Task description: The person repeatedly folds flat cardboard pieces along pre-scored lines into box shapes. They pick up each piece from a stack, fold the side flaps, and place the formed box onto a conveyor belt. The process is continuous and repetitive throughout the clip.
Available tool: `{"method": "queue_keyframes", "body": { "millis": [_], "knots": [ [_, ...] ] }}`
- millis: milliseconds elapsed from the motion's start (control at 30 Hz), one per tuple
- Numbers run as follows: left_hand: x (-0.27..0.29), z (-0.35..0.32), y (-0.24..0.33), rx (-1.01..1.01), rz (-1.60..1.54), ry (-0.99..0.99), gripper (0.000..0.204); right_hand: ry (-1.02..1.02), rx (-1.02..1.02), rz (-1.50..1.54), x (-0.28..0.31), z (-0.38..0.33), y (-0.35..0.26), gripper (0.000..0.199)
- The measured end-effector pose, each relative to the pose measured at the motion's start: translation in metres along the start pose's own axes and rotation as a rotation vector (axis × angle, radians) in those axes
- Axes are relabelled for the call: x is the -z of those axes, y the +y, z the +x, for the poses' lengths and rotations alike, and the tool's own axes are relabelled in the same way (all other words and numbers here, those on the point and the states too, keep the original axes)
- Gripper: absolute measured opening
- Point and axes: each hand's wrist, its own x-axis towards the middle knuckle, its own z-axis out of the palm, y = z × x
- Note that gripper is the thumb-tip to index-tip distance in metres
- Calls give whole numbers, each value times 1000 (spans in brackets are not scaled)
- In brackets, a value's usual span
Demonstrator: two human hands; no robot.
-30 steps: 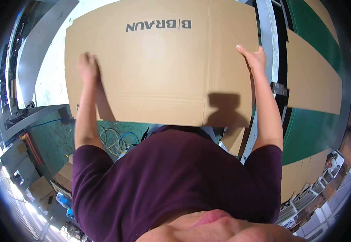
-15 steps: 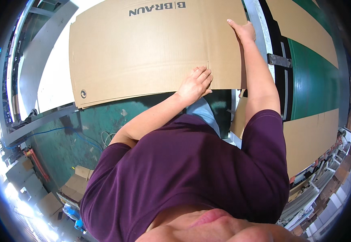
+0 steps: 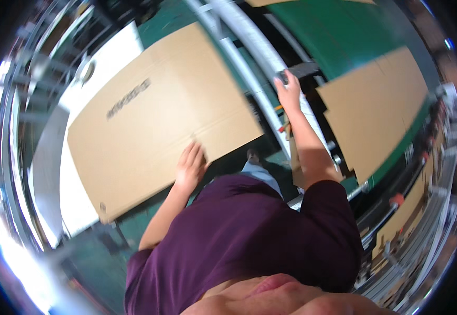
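A large flat brown cardboard sheet (image 3: 155,126), with dark print on its face, lies on a white tabletop (image 3: 76,197) to the left. My left hand (image 3: 190,163) rests by the sheet's near edge, fingers stretched out and slightly blurred, holding nothing. Off the cardboard, my right hand (image 3: 290,93) reaches forward over a pale metal rail (image 3: 257,44). Its thumb and fingers are apart beside a dark bracket (image 3: 301,70) on the machine. No object shows in it; whether it touches the bracket I cannot tell.
Right of the rail runs a green conveyor belt (image 3: 338,37) with another cardboard sheet (image 3: 375,115) on it. Rollers and metal bars line the lower right. Small red and orange parts (image 3: 283,126) sit beneath my right forearm. Metal racks stand at the far left.
The view has turned, so the cardboard appears tilted and farther left. My right hand has let go of the sheet's right edge and moved over to the rail. My left hand stays by the near edge.
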Motion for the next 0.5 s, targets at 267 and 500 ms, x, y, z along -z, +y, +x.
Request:
{"method": "queue_keyframes", "body": {
  "millis": [267, 500],
  "knots": [
    [7, 3, 12, 81, 44, -129, 51, 133, -4, -1459, 305, -111, 204, 25],
    [1, 3, 0, 87, 95, -170, 56, -187, -69, -716, 225, -16, 179, 50]
  ]
}}
